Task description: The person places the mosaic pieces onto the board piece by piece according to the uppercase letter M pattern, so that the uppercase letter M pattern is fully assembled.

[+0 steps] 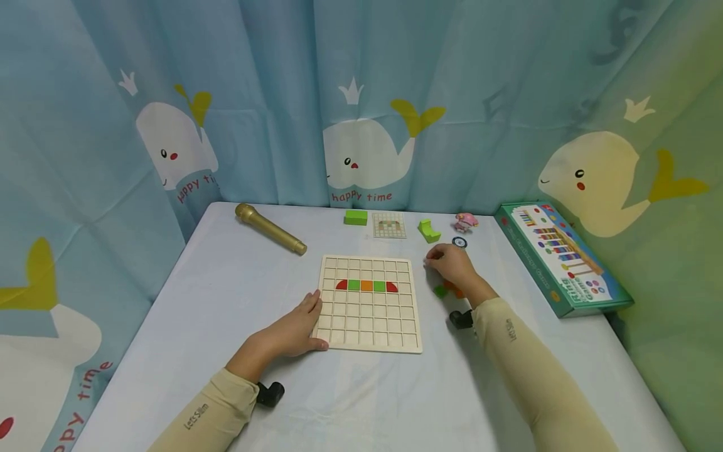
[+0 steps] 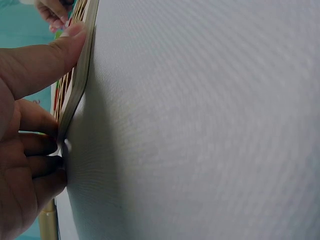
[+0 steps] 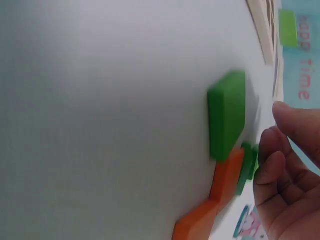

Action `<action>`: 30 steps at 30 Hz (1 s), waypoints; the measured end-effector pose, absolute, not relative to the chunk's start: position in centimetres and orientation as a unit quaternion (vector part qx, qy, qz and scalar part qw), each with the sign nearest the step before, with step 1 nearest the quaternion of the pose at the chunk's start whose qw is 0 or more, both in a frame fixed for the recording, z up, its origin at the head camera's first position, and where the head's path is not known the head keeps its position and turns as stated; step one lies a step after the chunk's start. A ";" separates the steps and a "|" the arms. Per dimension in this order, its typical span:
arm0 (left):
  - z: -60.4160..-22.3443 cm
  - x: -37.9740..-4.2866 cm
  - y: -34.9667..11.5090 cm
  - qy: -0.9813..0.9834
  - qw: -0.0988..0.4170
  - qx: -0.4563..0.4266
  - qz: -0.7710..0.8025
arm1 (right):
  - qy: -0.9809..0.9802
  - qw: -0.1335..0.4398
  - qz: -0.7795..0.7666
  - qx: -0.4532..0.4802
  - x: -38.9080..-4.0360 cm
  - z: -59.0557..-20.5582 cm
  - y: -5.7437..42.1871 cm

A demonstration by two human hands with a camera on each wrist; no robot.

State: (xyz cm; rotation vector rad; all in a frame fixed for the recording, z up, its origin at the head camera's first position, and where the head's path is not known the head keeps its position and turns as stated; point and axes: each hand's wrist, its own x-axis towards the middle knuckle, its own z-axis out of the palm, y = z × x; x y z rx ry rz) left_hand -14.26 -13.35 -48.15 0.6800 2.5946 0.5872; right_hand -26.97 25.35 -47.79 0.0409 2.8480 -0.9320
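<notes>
A square wooden grid board [image 1: 367, 314] lies on the table. Across its upper half runs a row of red, green and orange pieces [image 1: 367, 285]. My left hand [image 1: 290, 326] holds the board's near left corner, thumb at the near edge and fingers along the left side. To the right of the board, my right hand [image 1: 454, 267] hovers with fingers bent and thumb apart from them; nothing shows between them. Below it lie a green block [image 3: 227, 115] and orange blocks [image 3: 227, 180], partly hidden by the hand in the head view.
Behind the board are a green block [image 1: 356, 218], a small pattern card [image 1: 389, 233], a light green curved block [image 1: 429, 231], a pink figurine [image 1: 465, 222] and a round dark-rimmed disc [image 1: 459, 242]. A gold microphone [image 1: 271, 229] lies back left, a boxed game [image 1: 565, 257] at right.
</notes>
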 end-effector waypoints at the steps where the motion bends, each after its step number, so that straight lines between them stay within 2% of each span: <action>1: -48.1 -14.2 -13.3 0.926 0.197 0.243 0.210 | 0.947 0.073 -0.311 0.020 -27.1 -47.8 25.6; 12: -48.2 -14.3 -13.3 0.928 0.197 0.240 0.206 | 0.953 0.043 -0.296 0.050 -27.8 -48.2 27.5; 20: -48.6 -14.4 -13.3 0.929 0.195 0.243 0.198 | 0.952 0.060 -0.290 0.077 -28.1 -48.7 27.8; 30: -48.3 -14.3 -13.4 0.929 0.194 0.247 0.196 | 0.959 0.043 -0.279 0.031 -28.5 -48.5 27.1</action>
